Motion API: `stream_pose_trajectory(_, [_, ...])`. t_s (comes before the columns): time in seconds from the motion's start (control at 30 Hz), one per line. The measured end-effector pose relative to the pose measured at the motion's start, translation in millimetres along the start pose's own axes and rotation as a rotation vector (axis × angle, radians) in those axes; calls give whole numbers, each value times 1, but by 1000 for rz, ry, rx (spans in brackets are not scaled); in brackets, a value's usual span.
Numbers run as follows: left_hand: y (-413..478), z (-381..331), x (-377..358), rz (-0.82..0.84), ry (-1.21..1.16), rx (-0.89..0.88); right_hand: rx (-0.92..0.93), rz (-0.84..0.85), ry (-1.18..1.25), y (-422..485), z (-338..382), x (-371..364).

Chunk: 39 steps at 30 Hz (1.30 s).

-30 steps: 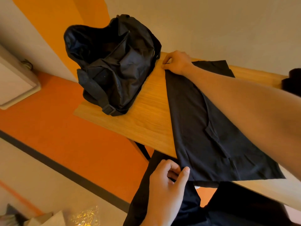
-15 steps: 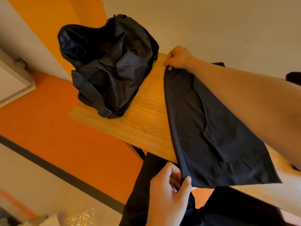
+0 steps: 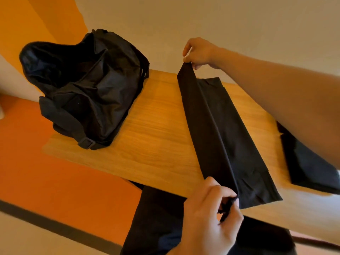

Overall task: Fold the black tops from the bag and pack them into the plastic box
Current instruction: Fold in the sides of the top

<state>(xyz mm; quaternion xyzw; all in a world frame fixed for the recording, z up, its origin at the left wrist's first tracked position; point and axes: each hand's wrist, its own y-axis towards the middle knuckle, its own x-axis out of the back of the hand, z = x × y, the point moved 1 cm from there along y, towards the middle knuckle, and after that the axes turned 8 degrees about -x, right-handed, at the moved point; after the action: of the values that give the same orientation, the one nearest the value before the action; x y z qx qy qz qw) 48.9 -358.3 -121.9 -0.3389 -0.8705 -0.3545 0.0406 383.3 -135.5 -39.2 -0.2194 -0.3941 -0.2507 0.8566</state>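
A black top (image 3: 230, 144) lies lengthwise on the wooden table (image 3: 156, 137), its left long edge lifted into a raised fold. My right hand (image 3: 200, 52) pinches the far corner of that edge above the table. My left hand (image 3: 209, 214) pinches the near corner at the table's front edge. The open black bag (image 3: 82, 85) slumps on the table's far left, apart from the top. A second piece of black fabric (image 3: 309, 162) lies at the right, partly under my right forearm. The plastic box is not in view.
Bare wood lies between the bag and the top. Beyond the table's left and front edges is an orange floor (image 3: 55, 181) with a dark stripe. My dark-clothed legs (image 3: 156, 218) are below the near edge. A pale wall rises behind the table.
Both hands have lifted the top's left edge and carried it rightward, so the flat cloth now shows a raised fold. The view has shifted, showing more table and black fabric at the right.
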Motion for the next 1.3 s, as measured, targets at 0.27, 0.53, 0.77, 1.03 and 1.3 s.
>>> stream_pose_trajectory(0.27, [16,-1,-42,190,124,-167,-73,-69,55,-14,-54,27])
stream_pose_trajectory(0.53, [12,-7,-70,219,186,-217,-96,-146,103,-22,-92,38])
stream_pose_trajectory(0.77, [8,-9,-87,308,238,-223,-123,-170,98,-25,-109,45])
stream_pose_trajectory(1.03, [9,-6,-99,371,272,-149,-145,-184,12,-25,-121,34])
stream_pose_trajectory(1.3, [7,-15,-107,368,285,-184,-202,-205,7,-25,-128,35])
